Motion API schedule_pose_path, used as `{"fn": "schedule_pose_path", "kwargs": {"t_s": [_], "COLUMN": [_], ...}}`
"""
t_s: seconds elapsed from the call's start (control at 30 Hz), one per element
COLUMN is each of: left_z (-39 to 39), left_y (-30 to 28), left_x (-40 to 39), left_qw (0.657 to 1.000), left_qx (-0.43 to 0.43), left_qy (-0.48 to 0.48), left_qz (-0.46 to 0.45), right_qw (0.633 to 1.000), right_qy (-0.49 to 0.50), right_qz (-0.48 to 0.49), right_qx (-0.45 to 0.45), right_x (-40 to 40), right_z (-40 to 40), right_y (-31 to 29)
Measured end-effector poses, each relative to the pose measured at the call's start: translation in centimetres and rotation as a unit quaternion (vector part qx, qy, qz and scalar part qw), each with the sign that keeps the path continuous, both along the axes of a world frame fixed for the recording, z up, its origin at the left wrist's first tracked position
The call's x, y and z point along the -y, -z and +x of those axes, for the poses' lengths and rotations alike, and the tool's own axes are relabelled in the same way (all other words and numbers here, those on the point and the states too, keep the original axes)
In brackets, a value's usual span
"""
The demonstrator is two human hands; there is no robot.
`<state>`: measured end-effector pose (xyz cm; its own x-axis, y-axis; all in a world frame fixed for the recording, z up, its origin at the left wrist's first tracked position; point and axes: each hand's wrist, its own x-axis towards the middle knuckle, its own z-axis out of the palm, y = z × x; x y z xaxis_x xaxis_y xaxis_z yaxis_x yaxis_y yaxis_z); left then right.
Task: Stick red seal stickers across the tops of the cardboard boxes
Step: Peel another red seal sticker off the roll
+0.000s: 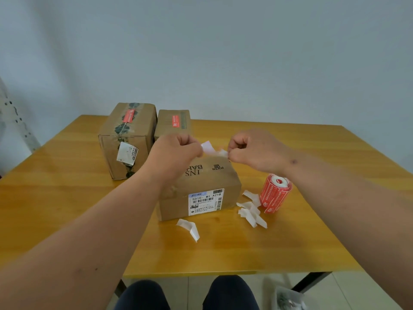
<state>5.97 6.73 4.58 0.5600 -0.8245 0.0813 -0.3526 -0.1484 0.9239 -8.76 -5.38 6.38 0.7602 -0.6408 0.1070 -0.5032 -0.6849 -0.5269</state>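
Above the near box [201, 189], left hand [176, 151] and right hand [254, 151] both pinch one white paper strip [212, 149] between them. Sticker roll [275, 191] stands just right of that box; two sealed boxes [128, 137] behind-left of it; paper scraps [252, 211] beside it on the table [67, 198].

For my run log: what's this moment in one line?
both hands peeling sticker | over front box | two back boxes sealed
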Motion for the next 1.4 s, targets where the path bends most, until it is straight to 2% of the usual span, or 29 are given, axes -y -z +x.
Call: {"fn": "schedule_pose_path", "kwargs": {"t_s": [0.13, 0.33, 0.6, 0.7, 0.8, 0.9, 0.97, 1.03, 1.1, 1.2, 1.27, 1.4], "left_z": [0.5, 0.6, -0.3, -0.4, -0.4, -0.2, -0.1, -0.2, -0.4, -0.2, 0.2, 1.1], "left_y": [-0.1, 0.1, 0.1, 0.2, 0.3, 0.2, 0.2, 0.1, 0.0, -0.1, -0.1, 0.2], "left_x": [0.1, 0.3, 0.8, 0.8, 0.7, 0.7, 0.7, 0.7, 0.7, 0.6, 0.5, 0.2], "left_qw": [0.997, 0.995, 0.997, 0.997, 0.997, 0.996, 0.996, 0.994, 0.991, 0.988, 0.987, 0.988], "left_qx": [-0.050, -0.072, -0.053, -0.049, -0.053, -0.058, -0.059, -0.059, -0.055, -0.055, -0.055, -0.063], "left_qy": [-0.049, -0.052, -0.009, 0.001, 0.012, 0.022, 0.035, 0.057, 0.081, 0.104, 0.107, 0.107], "left_qz": [-0.033, -0.054, -0.058, -0.057, -0.057, -0.056, -0.060, -0.072, -0.087, -0.104, -0.106, -0.097], "right_qw": [0.998, 0.972, 0.927, 0.913, 0.914, 0.946, 0.981, 0.991, 0.971, 0.925, 0.911, 0.907], "right_qy": [0.062, 0.157, 0.096, 0.073, 0.065, 0.075, 0.080, 0.089, 0.098, 0.057, 0.036, 0.032], "right_qz": [-0.006, -0.101, -0.216, -0.253, -0.243, -0.167, -0.061, 0.076, 0.216, 0.374, 0.411, 0.413], "right_qx": [-0.025, -0.142, -0.291, -0.313, -0.319, -0.269, -0.166, -0.063, -0.022, -0.036, -0.015, 0.072], "right_x": [1.6, 3.3, 2.0, 1.8, 1.8, 1.6, 1.2, 0.7, 0.3, 0.3, 0.4, 0.9], "right_z": [-1.8, -3.6, -3.1, -2.9, -2.6, -2.3, -1.9, -1.2, -0.4, 0.1, 0.3, 0.2], "right_y": [0.6, 1.4, 1.2, 1.3, 1.1, 0.8, 0.5, 0.3, 0.1, -0.1, -0.3, -0.6]}}
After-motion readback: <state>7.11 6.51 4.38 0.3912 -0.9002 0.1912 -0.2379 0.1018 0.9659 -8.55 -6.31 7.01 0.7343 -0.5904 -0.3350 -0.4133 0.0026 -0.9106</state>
